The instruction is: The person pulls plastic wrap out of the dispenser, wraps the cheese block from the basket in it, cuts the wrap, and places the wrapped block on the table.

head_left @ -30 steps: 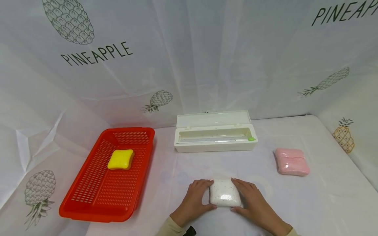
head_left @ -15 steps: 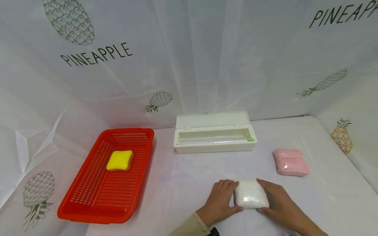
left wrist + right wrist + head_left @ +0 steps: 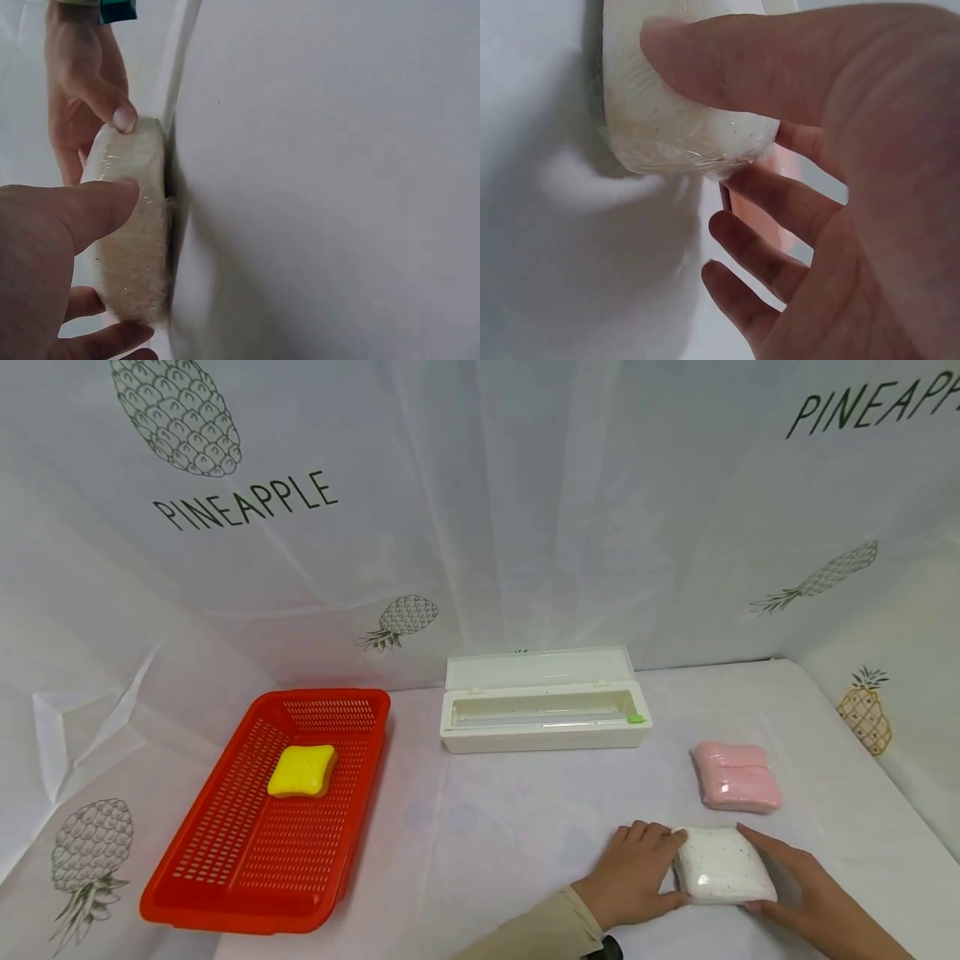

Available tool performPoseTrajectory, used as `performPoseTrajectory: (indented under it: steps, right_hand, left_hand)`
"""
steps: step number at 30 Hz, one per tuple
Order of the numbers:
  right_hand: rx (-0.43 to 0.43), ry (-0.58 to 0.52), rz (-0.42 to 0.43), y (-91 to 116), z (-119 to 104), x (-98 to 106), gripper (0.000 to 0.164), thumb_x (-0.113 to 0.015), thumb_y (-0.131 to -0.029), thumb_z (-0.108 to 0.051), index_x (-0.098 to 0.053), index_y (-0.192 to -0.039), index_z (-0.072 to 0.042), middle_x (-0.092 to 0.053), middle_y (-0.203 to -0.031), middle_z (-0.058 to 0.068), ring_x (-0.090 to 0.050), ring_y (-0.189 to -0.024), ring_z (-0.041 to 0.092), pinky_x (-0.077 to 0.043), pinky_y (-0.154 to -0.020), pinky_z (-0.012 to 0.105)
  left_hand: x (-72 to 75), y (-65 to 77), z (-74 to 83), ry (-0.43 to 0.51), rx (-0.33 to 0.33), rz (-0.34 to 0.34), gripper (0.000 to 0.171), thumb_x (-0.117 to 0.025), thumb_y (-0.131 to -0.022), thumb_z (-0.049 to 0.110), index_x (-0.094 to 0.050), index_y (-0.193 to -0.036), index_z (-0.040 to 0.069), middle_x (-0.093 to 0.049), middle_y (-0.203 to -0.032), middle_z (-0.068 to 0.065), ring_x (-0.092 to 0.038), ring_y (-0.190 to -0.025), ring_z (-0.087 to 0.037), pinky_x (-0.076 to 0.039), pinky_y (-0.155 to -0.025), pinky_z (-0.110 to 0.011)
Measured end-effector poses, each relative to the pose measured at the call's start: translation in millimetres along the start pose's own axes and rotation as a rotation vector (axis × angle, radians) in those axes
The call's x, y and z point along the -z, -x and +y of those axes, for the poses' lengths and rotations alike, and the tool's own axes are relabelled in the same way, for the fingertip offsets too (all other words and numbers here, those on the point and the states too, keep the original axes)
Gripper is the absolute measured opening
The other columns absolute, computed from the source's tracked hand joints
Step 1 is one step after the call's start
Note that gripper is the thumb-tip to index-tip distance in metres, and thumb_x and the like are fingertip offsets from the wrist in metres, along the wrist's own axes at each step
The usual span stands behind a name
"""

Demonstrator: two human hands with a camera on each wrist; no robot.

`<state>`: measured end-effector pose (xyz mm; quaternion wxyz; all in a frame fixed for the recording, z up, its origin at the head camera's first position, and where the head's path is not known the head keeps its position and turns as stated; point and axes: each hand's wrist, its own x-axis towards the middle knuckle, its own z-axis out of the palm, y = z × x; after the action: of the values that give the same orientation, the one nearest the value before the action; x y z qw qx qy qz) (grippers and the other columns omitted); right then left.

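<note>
A white speckled block point(image 3: 723, 867) with pinched-in sides, wrapped in clear film, is at the lower right of the table in the head view. My left hand point(image 3: 633, 875) grips its left side and my right hand point(image 3: 804, 883) grips its right side, each between thumb and fingers. In the left wrist view, the film on the block point(image 3: 131, 255) looks wrinkled along the lower edge, which is close to the tabletop. The right wrist view has my thumb pressed on the near face of the block point(image 3: 641, 124). Just beyond it lies a pink film-wrapped block point(image 3: 738, 777).
A red perforated basket point(image 3: 345, 893) stands at the left with a yellow block point(image 3: 302, 771) in it. At the back middle is a long white cling film dispenser point(image 3: 543, 741), its lid raised and a green slider on its right end. White pineapple-print sheeting surrounds the table.
Both hands have moved to the right together with the white wrapped block, from the table's lower middle to just in front of the pink block. The basket and dispenser stay put.
</note>
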<state>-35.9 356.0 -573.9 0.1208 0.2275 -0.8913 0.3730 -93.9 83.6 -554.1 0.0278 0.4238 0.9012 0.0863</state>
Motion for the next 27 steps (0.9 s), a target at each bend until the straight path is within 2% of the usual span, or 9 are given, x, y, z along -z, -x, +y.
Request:
performPoseTrajectory:
  steps: [6,13,17,19,20,22,27]
  right_hand:
    - [-0.028,-0.009,0.016,11.9,14.7,13.0,0.115,-0.09,-0.049,0.015,-0.048,-0.156,-0.001,-0.035,-0.154,-0.038,-0.027,-0.142,-0.022,-0.017,-0.107,-0.001]
    - [-0.076,0.001,0.021,22.5,28.7,24.3,0.118,-0.087,-0.05,0.018,-0.045,-0.159,-0.006,-0.032,-0.152,-0.043,-0.026,-0.138,-0.026,-0.014,-0.106,-0.002]
    - [-0.091,0.034,0.033,26.1,34.9,28.0,0.124,-0.086,-0.049,0.019,-0.043,-0.161,-0.013,-0.03,-0.151,-0.045,-0.024,-0.136,-0.028,-0.013,-0.106,-0.003]
    - [-0.086,0.044,0.042,26.2,37.2,28.3,0.122,-0.085,-0.048,0.021,-0.045,-0.159,-0.01,-0.031,-0.151,-0.044,-0.025,-0.136,-0.028,-0.014,-0.106,-0.003]
    - [-0.095,0.041,0.04,26.5,37.9,28.2,0.123,-0.085,-0.048,0.021,-0.044,-0.16,-0.012,-0.031,-0.15,-0.045,-0.025,-0.135,-0.029,-0.014,-0.105,-0.003]
    - [-0.093,0.045,0.045,26.0,39.0,27.8,0.12,-0.085,-0.048,0.023,-0.046,-0.158,-0.008,-0.031,-0.15,-0.045,-0.025,-0.136,-0.028,-0.014,-0.106,-0.003]
    - [-0.096,0.04,0.047,24.2,39.1,27.0,0.119,-0.084,-0.048,0.024,-0.046,-0.156,-0.006,-0.031,-0.15,-0.045,-0.025,-0.136,-0.029,-0.014,-0.106,-0.003]
  left_hand:
    - [-5.5,-24.0,17.0,-0.066,-0.009,-0.024,0.079,-0.062,-0.096,0.069,-0.044,-0.16,0.025,-0.05,-0.146,0.013,-0.044,-0.13,-0.003,-0.035,-0.1,-0.02]
    - [-8.1,-42.2,32.6,-0.123,-0.03,-0.016,0.079,-0.062,-0.095,0.071,-0.046,-0.157,0.026,-0.051,-0.141,0.015,-0.044,-0.124,-0.002,-0.034,-0.096,-0.017]
    - [-8.3,-48.4,38.8,-0.148,-0.041,-0.019,0.079,-0.059,-0.096,0.071,-0.044,-0.159,0.026,-0.05,-0.142,0.016,-0.043,-0.124,-0.001,-0.034,-0.094,-0.016]
    - [-9.0,-49.8,40.3,-0.155,-0.04,-0.023,0.079,-0.058,-0.097,0.071,-0.043,-0.16,0.026,-0.05,-0.143,0.016,-0.043,-0.125,0.0,-0.033,-0.094,-0.016]
    - [-9.5,-50.2,40.5,-0.154,-0.041,-0.023,0.079,-0.058,-0.097,0.071,-0.042,-0.161,0.026,-0.049,-0.144,0.017,-0.043,-0.125,0.0,-0.033,-0.094,-0.015]
    - [-10.1,-50.6,40.1,-0.151,-0.039,-0.023,0.08,-0.059,-0.097,0.07,-0.041,-0.162,0.027,-0.049,-0.145,0.017,-0.043,-0.126,0.0,-0.033,-0.095,-0.015]
    - [-11.9,-49.9,33.8,-0.107,-0.057,-0.038,0.083,-0.061,-0.098,0.067,-0.035,-0.165,0.026,-0.047,-0.152,0.016,-0.043,-0.131,0.0,-0.034,-0.099,-0.015]
